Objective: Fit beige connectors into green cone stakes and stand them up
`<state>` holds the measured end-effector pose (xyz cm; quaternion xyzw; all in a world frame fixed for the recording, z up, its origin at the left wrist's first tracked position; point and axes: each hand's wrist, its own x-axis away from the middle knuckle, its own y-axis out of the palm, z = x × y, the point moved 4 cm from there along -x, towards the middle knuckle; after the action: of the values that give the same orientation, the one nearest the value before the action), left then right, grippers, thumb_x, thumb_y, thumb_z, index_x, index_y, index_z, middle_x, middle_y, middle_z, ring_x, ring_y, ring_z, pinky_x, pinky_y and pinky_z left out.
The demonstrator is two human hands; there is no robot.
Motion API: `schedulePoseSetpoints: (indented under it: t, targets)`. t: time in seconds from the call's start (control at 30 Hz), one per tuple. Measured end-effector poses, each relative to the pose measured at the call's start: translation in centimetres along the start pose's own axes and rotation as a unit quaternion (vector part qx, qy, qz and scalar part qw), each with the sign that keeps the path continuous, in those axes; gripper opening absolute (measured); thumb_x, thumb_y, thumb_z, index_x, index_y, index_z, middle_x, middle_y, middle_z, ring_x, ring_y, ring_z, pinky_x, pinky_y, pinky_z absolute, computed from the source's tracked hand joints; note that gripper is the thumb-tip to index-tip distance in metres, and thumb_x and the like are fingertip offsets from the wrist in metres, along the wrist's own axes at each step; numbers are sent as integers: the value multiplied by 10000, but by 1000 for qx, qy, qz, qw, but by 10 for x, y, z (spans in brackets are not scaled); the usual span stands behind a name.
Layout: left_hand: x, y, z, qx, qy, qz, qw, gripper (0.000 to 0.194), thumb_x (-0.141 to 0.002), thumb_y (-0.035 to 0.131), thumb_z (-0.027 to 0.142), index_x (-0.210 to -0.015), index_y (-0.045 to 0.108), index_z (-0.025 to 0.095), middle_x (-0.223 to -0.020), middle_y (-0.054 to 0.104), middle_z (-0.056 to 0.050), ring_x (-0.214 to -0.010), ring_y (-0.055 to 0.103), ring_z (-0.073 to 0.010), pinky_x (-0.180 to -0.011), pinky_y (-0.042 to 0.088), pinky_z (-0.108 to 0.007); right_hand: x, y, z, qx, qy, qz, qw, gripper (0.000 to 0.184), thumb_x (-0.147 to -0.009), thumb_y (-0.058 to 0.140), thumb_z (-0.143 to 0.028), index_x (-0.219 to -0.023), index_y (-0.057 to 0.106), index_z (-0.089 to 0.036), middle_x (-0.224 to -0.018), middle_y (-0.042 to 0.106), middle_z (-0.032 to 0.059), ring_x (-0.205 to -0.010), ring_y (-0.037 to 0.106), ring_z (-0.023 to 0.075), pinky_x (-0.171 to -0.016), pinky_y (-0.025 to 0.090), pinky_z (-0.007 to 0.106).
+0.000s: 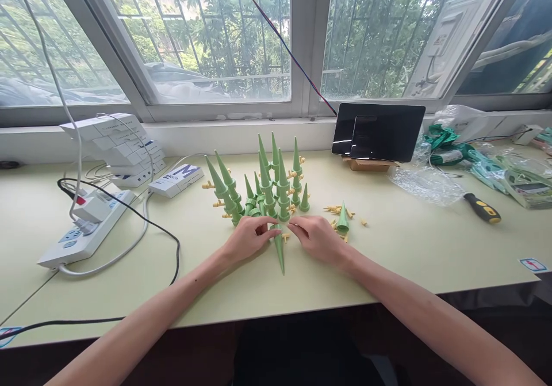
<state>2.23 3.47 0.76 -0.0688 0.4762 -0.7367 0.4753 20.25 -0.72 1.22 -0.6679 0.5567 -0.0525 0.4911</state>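
Tip towards me, wide end away

My left hand grips a long, pale-green plastic cone by its wide far end. My right hand is bent into a near-pinch just right of that end, apart from it; I cannot tell whether it holds anything. So the cone lies between my hands, nearer the left, its long axis running from far to near, its point angled slightly right. A small yellow plastic fitting sits at its right side. Beyond, stacked green plastic spikes stand upright; farther right, one upright green cone stands among loose yellow plastic pieces.
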Motion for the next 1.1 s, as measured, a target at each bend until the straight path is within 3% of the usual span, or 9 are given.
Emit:
schedulePoseSetpoints:
  t: [0.23,0.4,0.53,0.63,1.1]
  targets:
    - [-2,-12,8,-6,19,68,997,265,-921,570,344,-796,702,152,-493,457,56,-460,323,-70,-467,287,-203,-1,-8,4,22,-22,21,999,274,-996,438,-244,-772,584,-182,-676,581,21,-590,494,131,-575,336,246]
    - [0,-20,10,2,48,114,992,292,-918,573,302,-686,660,148,-487,450,48,-453,307,-68,-446,268,-205,-9,-43,24,56,16,70,996,216,-982,451,-236,-874,627,-174,-762,640,52,-638,533,150,-630,385,257]
    - [1,-19,12,-4,72,116,991,303,-927,557,282,-664,639,156,-474,404,53,-449,296,-72,-438,263,-209,-16,-69,48,121,59,-5,991,222,-962,441,-187,-849,633,-182,-770,643,48,-629,530,151,-614,372,260]
    - [2,-17,12,-11,92,106,990,315,-936,537,266,-650,614,158,-475,390,52,-444,290,-74,-433,257,-213,-17,-79,65,132,76,-12,988,224,-948,444,-174,-836,638,-180,-811,652,58,-669,548,158,-642,387,265]
    - [1,-13,7,-31,85,70,993,335,-946,515,298,-659,617,159,-479,452,35,-441,345,-81,-447,274,-217,-8,-63,93,122,86,-88,985,201,-886,507,-110,-849,691,-183,-871,658,67,-839,575,187,-724,434,285]
